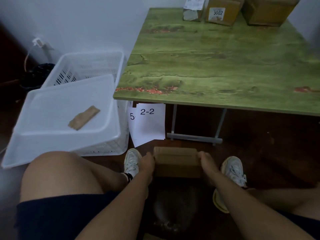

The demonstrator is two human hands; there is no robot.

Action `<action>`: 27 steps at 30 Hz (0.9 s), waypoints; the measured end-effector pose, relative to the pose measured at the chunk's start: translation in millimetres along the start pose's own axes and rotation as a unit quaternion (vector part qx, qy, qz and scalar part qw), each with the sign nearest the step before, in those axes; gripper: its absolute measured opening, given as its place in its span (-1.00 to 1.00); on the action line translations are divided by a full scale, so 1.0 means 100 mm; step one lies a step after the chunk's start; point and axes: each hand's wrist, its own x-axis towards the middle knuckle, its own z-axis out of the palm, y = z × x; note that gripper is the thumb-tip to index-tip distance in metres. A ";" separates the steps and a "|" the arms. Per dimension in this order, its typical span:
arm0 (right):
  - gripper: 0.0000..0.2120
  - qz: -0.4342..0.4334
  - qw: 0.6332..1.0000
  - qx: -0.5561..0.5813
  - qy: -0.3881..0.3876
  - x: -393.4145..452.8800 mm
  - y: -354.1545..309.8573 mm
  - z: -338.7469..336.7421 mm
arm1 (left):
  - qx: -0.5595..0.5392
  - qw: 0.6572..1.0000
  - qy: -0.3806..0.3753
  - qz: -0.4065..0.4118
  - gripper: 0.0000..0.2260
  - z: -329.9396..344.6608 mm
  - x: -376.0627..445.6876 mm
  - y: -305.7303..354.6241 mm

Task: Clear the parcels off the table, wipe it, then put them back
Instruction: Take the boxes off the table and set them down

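Observation:
A brown cardboard parcel (176, 161) is low down by the floor between my feet. My left hand (147, 163) grips its left end and my right hand (207, 162) grips its right end. The green wood-grain table (216, 66) fills the upper right. At its far edge stand three parcels: a small one with a torn white label (192, 9), a yellow-brown box marked 3002 (221, 13) and a larger brown box (266, 9).
A white slotted crate (90, 66) stands left of the table, with a white tray (60, 118) tilted across it holding a scrap of cardboard (84, 117). Paper sheets marked 2-2 (149, 122) hang under the table edge. Metal table legs (194, 137) stand behind the parcel.

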 end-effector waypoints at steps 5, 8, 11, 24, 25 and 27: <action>-0.69 0.057 0.998 0.006 0.034 0.35 0.46 0.23 | 0.059 0.998 -0.032 -0.004 -0.67 0.27 0.32 -0.20; -0.69 0.091 0.994 0.053 0.041 0.58 0.59 0.38 | 0.053 0.998 -0.042 -0.011 -0.72 0.40 0.49 -0.33; -0.74 0.116 0.992 0.056 0.006 0.75 0.70 0.48 | 0.036 0.997 -0.064 -0.025 -0.69 0.51 0.66 -0.37; -0.51 0.178 0.972 -0.145 -0.049 0.90 0.59 0.62 | 0.084 0.981 -0.157 -0.081 -0.69 0.38 0.91 -0.70; -0.54 0.163 0.971 -0.167 -0.056 0.86 0.52 0.60 | 0.081 0.982 -0.154 -0.080 -0.73 0.32 0.89 -0.69; -0.60 0.128 0.967 -0.210 -0.070 0.80 0.46 0.56 | 0.082 0.982 -0.148 -0.085 -0.87 0.26 0.84 -0.62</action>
